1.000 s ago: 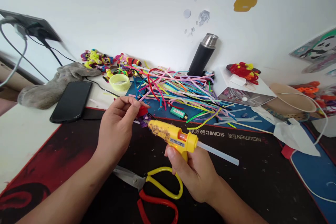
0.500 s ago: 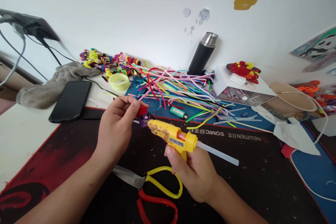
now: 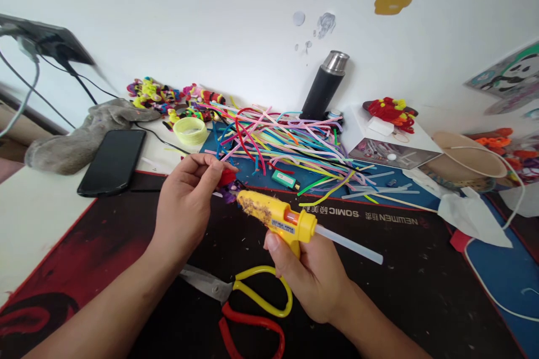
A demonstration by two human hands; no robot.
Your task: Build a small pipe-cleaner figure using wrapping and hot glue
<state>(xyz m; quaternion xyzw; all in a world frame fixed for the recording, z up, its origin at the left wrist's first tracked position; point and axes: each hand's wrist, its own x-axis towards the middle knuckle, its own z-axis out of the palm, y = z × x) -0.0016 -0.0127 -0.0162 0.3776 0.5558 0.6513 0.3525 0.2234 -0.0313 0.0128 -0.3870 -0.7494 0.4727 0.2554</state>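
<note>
My right hand (image 3: 305, 272) is wrapped round the handle of a yellow glue gun (image 3: 269, 212), its barrel marked with dark grime. From the back of the gun a long clear glue stick (image 3: 349, 244) sticks out. Between thumb and fingers, my left hand (image 3: 189, 193) pinches a small red and purple fuzzy piece (image 3: 228, 178); its full shape is partly hidden. The gun's nozzle is right at the purple part; I cannot tell if they touch. Below the hands lie scissors (image 3: 217, 290) with one yellow and one red handle.
Behind my hands spreads a heap of colourful pipe cleaners (image 3: 286, 140). A black phone (image 3: 113, 161), a pale yellow tape roll (image 3: 190, 131) and a grey plush (image 3: 84, 140) are at the left. A black thermos (image 3: 323, 87) stands by the wall. Crumpled tissue (image 3: 471, 214) lies at the right.
Almost nothing differs; both hands stay in place, with the glue gun's tip at the fuzzy piece. The view has shifted very slightly.
</note>
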